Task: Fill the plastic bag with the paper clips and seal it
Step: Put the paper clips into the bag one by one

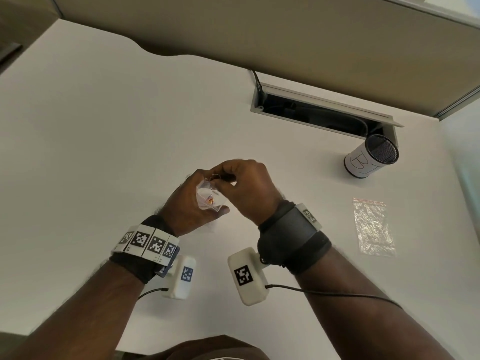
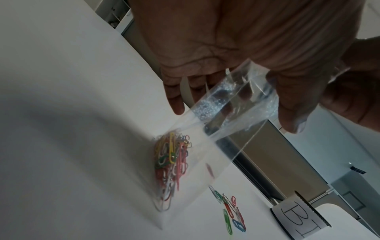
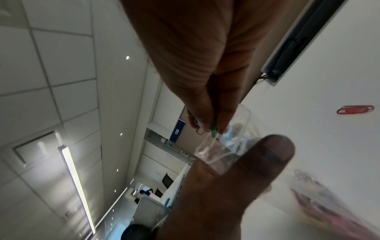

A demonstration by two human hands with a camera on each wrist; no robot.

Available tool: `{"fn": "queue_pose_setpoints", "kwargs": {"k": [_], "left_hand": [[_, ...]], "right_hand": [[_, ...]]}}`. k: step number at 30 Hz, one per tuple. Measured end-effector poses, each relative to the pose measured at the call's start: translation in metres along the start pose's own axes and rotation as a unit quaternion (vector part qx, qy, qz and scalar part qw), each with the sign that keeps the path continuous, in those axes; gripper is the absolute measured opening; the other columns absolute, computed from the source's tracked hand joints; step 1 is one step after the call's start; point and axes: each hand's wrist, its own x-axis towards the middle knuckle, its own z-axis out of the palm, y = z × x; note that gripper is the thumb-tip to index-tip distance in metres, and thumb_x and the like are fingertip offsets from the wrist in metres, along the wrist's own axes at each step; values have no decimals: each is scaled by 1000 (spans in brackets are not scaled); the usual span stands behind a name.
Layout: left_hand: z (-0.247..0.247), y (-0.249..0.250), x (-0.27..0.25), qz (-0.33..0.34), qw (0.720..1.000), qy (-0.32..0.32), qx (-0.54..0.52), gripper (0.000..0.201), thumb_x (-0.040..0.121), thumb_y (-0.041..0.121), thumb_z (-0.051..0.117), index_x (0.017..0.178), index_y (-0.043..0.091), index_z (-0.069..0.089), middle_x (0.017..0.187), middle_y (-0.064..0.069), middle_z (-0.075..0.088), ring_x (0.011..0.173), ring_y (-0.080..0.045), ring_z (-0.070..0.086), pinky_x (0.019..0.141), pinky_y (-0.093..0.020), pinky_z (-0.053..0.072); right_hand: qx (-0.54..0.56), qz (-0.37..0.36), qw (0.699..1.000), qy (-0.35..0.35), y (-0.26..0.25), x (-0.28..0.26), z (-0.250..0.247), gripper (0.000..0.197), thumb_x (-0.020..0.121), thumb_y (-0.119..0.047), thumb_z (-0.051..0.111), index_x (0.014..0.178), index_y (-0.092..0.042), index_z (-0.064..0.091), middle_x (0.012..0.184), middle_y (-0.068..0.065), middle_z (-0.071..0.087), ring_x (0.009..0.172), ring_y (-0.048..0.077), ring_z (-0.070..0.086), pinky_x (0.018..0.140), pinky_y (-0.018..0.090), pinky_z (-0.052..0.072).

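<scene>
My left hand (image 1: 189, 203) holds a small clear plastic bag (image 1: 207, 200) upright above the white desk, thumb (image 2: 292, 104) on one side and fingers on the other. A bunch of coloured paper clips (image 2: 170, 164) lies in the bag's bottom. My right hand (image 1: 244, 188) is at the bag's open mouth and pinches a few paper clips (image 3: 206, 130), green and red among them, between thumb and fingertips. More loose paper clips (image 2: 231, 209) lie on the desk below the bag, hidden by my hands in the head view.
A second clear bag (image 1: 374, 227) with a red zip strip lies flat at the right. A mesh pen cup (image 1: 371, 157) with a paper label stands behind it, beside an open cable hatch (image 1: 322, 110). One red clip (image 3: 210, 110) lies apart on the desk.
</scene>
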Motion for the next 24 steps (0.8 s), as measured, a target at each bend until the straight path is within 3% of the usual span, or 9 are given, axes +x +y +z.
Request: {"fn": "queue_pose_setpoints", "kwargs": {"k": [2, 5, 10, 14, 17, 18, 20, 22, 24], "left_hand": [[0, 2, 0, 7, 1000, 3, -9, 70, 56, 53, 74, 113, 21, 49, 102, 14, 57, 100, 4, 55, 78, -1, 40], [2, 2, 0, 13, 1000, 6, -14, 66, 57, 43, 79, 111, 21, 49, 101, 22, 54, 96, 12, 54, 80, 0, 38], [1, -6, 1, 10, 1000, 3, 11, 73, 58, 55, 75, 117, 19, 50, 105, 9, 60, 103, -7, 56, 85, -20, 46], [0, -7, -1, 5, 1000, -2, -4, 67, 59, 54, 75, 113, 22, 50, 104, 3, 62, 107, -14, 57, 88, -21, 44], [0, -8, -2, 3, 1000, 2, -19, 66, 59, 53, 76, 112, 24, 51, 105, 5, 62, 109, -9, 56, 86, -11, 40], [0, -9, -2, 3, 1000, 2, -20, 66, 59, 52, 76, 112, 24, 51, 105, 5, 62, 109, -8, 56, 84, -8, 39], [0, -9, -2, 4, 1000, 0, -17, 66, 59, 53, 76, 112, 24, 50, 105, 4, 62, 109, -8, 56, 83, -6, 38], [0, -9, -1, 5, 1000, -3, -14, 66, 59, 54, 75, 113, 24, 50, 105, 4, 62, 109, -8, 56, 83, -5, 37], [0, -9, 0, 6, 1000, -4, -13, 66, 59, 54, 75, 113, 24, 50, 105, 4, 62, 109, -7, 56, 84, -6, 38]], "right_hand": [[-20, -9, 1000, -4, -1, -1, 3, 17, 85, -11, 64, 100, -12, 72, 98, 4, 73, 88, 14, 67, 83, 24, 53], [-50, -29, 998, -21, -2, -3, 2, 19, 86, -17, 64, 104, -13, 71, 101, 4, 73, 91, 15, 67, 86, 29, 54], [-64, -57, 996, -1, -7, -2, -10, 17, 86, -14, 63, 99, -17, 72, 97, 1, 72, 87, 13, 67, 84, 29, 54], [-55, -39, 995, 67, 9, 3, -32, 15, 86, -15, 64, 99, -17, 72, 97, -1, 71, 82, 8, 65, 78, 12, 50], [-94, 20, 992, 87, 44, 7, -44, 17, 85, -14, 65, 101, -17, 71, 100, -2, 71, 79, 4, 60, 71, -2, 42], [-111, 51, 990, 74, 58, 6, -46, 19, 84, -13, 66, 102, -16, 70, 103, 0, 71, 80, 5, 60, 73, -1, 42], [-162, 120, 979, 17, 84, 3, -44, 28, 82, -14, 68, 109, -17, 65, 111, 3, 67, 91, 12, 62, 84, 17, 50], [-221, 183, 956, -59, 104, -3, -36, 41, 81, -21, 69, 120, -17, 57, 120, 6, 58, 107, 21, 58, 95, 32, 48], [-248, 220, 938, -98, 117, -9, -24, 60, 78, -32, 73, 129, -15, 48, 126, 10, 49, 116, 28, 51, 100, 38, 44]]}}
